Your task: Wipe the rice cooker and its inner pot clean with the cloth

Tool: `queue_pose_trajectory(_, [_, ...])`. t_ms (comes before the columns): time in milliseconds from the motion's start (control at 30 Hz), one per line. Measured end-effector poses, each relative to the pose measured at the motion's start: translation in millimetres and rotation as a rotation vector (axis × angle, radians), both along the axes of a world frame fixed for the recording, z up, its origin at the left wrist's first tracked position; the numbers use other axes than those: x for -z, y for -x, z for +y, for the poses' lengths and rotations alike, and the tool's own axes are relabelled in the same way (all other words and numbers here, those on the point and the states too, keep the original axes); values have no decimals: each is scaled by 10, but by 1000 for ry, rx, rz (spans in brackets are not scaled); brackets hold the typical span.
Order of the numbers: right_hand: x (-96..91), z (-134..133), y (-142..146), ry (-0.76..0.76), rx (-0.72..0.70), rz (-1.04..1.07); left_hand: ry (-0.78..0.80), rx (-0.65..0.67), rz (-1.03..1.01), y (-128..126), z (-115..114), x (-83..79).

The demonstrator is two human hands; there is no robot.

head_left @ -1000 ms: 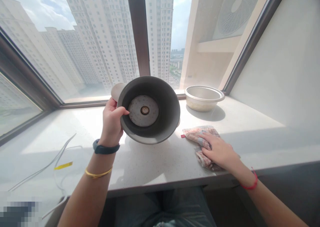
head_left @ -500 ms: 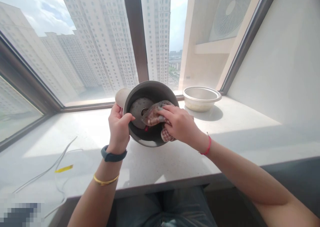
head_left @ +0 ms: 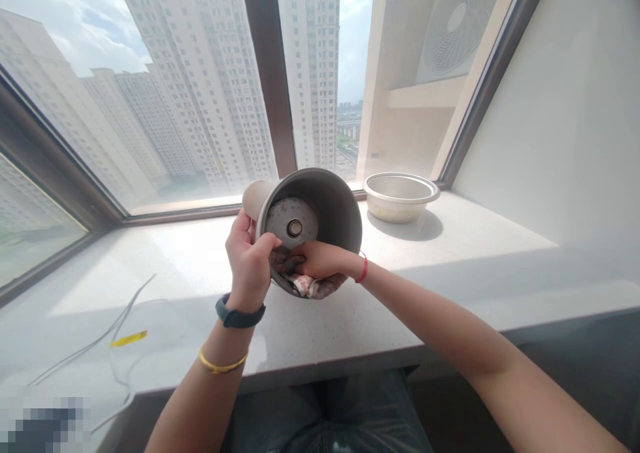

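Observation:
A rice cooker body (head_left: 343, 203) is tilted on the sill with its opening towards me, showing the round heating plate (head_left: 280, 218) and the metal button in its middle. My left hand (head_left: 250, 256) grips the left side, thumb over the rim, beside a pale rounded part (head_left: 256, 198). Inside, my right hand (head_left: 320, 258) presses a red-and-white patterned cloth (head_left: 303, 284) to the lower wall. Its fingertips are partly hidden by the cloth and the shade. The cloth bunches over the bottom rim.
A pale round basin (head_left: 401, 203) stands near the window at the right. Thin white cables (head_left: 120, 320) with a yellow tag (head_left: 129, 338) lie on the left of the white sill (head_left: 380, 326). The sill's front edge is close to my legs.
My right hand has moved the cloth from the right side of the interior down and left to the lower wall, uncovering the middle button. The cooker and my left hand have shifted slightly right.

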State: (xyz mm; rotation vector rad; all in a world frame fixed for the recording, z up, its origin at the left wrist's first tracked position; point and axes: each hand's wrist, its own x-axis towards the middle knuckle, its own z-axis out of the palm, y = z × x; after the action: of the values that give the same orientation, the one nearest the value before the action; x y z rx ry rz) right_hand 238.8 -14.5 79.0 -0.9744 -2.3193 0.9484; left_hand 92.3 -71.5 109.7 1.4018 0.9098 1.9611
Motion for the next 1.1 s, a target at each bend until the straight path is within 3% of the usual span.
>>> queue_pose_trajectory(100, [91, -60, 129, 101, -87, 200, 15, -15, -4, -49, -14, 2])
queue_pose_trajectory(200, [112, -104, 280, 268, -48, 520, 29, -20, -11, -86, -31, -14])
queue_pose_trajectory(300, [65, -155, 309, 250, -59, 595, 20, -19, -11, -79, -36, -30])
queue_pose_trajectory(367, [14, -200, 209, 120, -103, 444, 16, -18, -35, -49, -28, -31])
queue_pose_trajectory(433, [-36, -251, 32, -25, -119, 155, 10, -17, -69, -10, -18, -26])
queue_pose_trajectory(567, [-97, -336, -332, -315, -15, -427, 2, 15, -54, 36, -14, -11])
queue_pose_trajectory(667, [-114, -354, -473, -543, 72, -640, 19, 29, -22, 38, -23, 0])
queue_pose_trajectory(900, [-291, -111, -545, -884, 231, -864, 24, 36, -40, 68, -20, 23])
queue_pose_trajectory(1100, [-513, 142, -451, -1210, 265, -574, 41, 49, -31, 62, -33, 28])
